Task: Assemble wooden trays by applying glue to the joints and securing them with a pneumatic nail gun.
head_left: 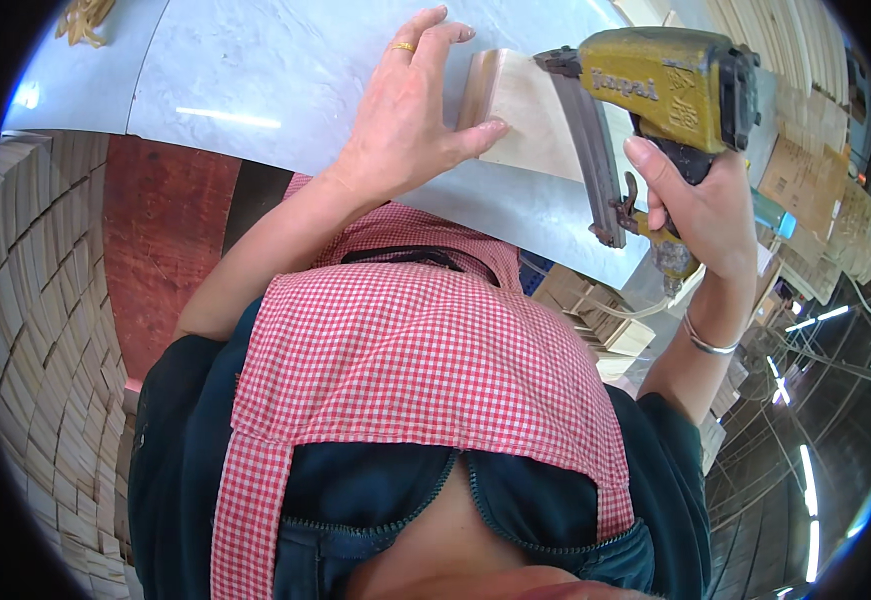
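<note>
My right hand [701, 205] is wrapped round the handle of a yellow nail gun [656, 80]. The gun's dark nose sits over the far right part of a pale wooden piece [526, 120], and its long grey magazine slants down toward me across the right side. Whether the nose touches the wood, I cannot tell. A raised brown strip [478, 95] runs along the left edge of the wooden piece. Beside that strip my left hand [406, 110] is open, its fingers spread and its thumb reaching to the strip's near end.
The wood lies on a pale marbled tabletop [246, 75]. A tan bundle [81, 20] rests at its far left. Stacked wooden strips [41, 350] and a red panel [161, 240] stand at left. More wooden slats [786, 45] are at right, near a hose [636, 312].
</note>
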`<action>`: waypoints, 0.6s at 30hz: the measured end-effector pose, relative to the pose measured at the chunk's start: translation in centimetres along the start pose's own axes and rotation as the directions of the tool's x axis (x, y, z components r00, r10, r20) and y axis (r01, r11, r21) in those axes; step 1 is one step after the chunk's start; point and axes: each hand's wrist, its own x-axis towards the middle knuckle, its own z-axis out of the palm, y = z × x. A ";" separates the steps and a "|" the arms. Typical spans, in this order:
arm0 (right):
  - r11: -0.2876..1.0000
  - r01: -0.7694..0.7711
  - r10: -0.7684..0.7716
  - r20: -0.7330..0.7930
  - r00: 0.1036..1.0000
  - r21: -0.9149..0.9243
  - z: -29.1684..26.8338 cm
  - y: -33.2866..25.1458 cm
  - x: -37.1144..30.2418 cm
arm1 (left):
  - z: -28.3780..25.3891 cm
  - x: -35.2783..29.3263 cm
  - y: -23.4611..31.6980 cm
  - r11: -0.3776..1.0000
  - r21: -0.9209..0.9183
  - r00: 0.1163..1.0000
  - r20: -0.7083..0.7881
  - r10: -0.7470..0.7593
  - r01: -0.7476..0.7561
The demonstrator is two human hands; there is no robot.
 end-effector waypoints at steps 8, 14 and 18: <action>0.972 -0.221 0.232 -0.190 0.954 0.077 -2.9 5.0 -2.8 | 2.2 2.4 3.2 0.859 0.290 0.907 0.158 0.391 -0.421; 0.957 -0.270 0.286 -0.193 0.938 0.106 -3.3 6.6 -4.0 | 6.9 4.8 5.4 0.764 0.364 0.819 0.451 0.356 -0.532; 0.961 -0.246 0.268 -0.197 0.943 0.129 -3.2 6.6 -3.9 | 7.8 5.2 4.9 0.748 0.374 0.813 0.448 0.372 -0.548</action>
